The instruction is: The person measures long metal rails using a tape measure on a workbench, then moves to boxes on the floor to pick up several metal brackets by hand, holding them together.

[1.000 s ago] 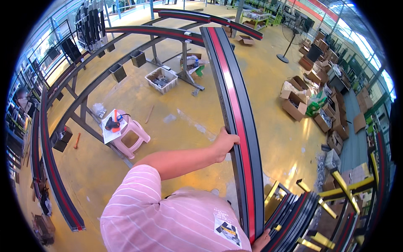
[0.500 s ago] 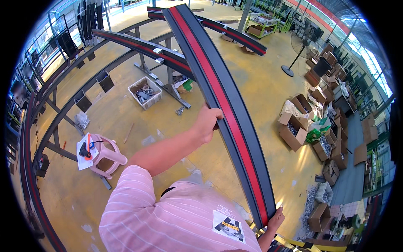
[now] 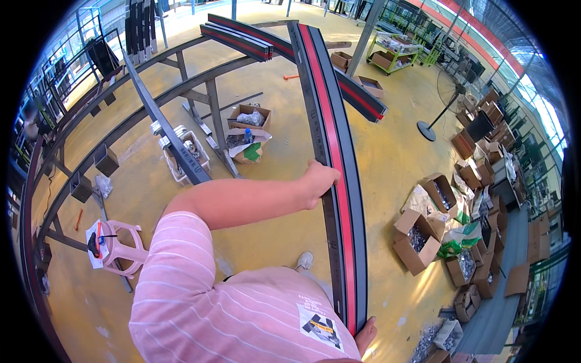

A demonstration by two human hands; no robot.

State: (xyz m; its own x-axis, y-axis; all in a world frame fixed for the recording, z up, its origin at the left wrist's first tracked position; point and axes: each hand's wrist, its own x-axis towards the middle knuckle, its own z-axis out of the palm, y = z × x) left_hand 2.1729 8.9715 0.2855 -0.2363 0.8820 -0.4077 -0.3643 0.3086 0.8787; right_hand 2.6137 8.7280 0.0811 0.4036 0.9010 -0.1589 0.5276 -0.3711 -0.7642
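A long dark grey metal profile [image 3: 330, 136] with a red stripe down its length stretches away from my body. My left hand [image 3: 321, 183] is closed around its left edge, about midway along. At the near end, my right hand [image 3: 366, 334] grips the right side; its fingers are partly hidden under the profile. The far end overlaps other red-striped profiles [image 3: 239, 41] on the metal rack [image 3: 215, 103]; whether it touches them I cannot tell. Another striped profile [image 3: 363, 101] shows to the right of the one I hold.
On the left, a dark bar [image 3: 158, 112] lies across the rack's curved-looking rails. A pink stool [image 3: 124, 245] with tools stands nearby. A white crate [image 3: 184, 154] and a cardboard box [image 3: 249, 115] sit beneath. Right: a floor fan [image 3: 443, 112] and open boxes of parts [image 3: 417, 242].
The profile in my hands has swung, its far end now further right in view and its length straighter ahead. My left arm reaches further right. The stool and rack have shifted left in view.
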